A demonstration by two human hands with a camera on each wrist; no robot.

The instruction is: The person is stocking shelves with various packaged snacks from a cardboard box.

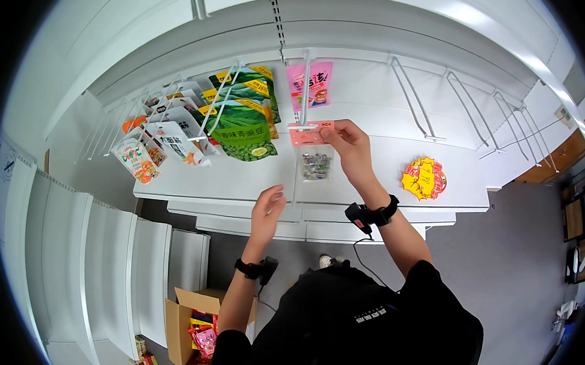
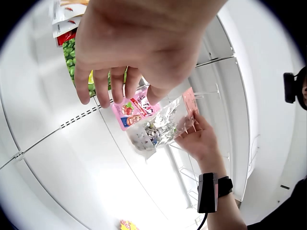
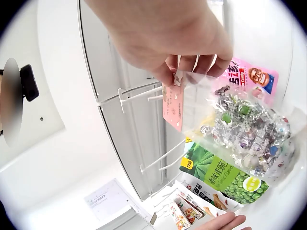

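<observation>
My right hand point(image 1: 347, 148) pinches the pink header card point(image 3: 172, 103) of a clear bag of shiny wrapped candies point(image 3: 249, 134). The card is at the front end of a white display hook point(image 1: 305, 92), overlapping it in the head view, and the bag hangs below. Behind it, a pink candy pouch point(image 1: 320, 84) hangs at the same hook. My left hand point(image 1: 267, 209) is held nearer my body, to the left of the bag, its fingers loosely bent around nothing. In the left wrist view it hovers in front of the pouches, the candy bag point(image 2: 158, 129) beyond its fingers.
Green pea pouches point(image 1: 246, 131) and white snack packs point(image 1: 180, 142) hang on hooks at left. Bare hooks point(image 1: 417, 100) extend at right. A yellow starburst sign point(image 1: 424, 178) lies on the white shelf point(image 1: 363, 198). An open cardboard box point(image 1: 178, 327) with colourful packets stands on the floor.
</observation>
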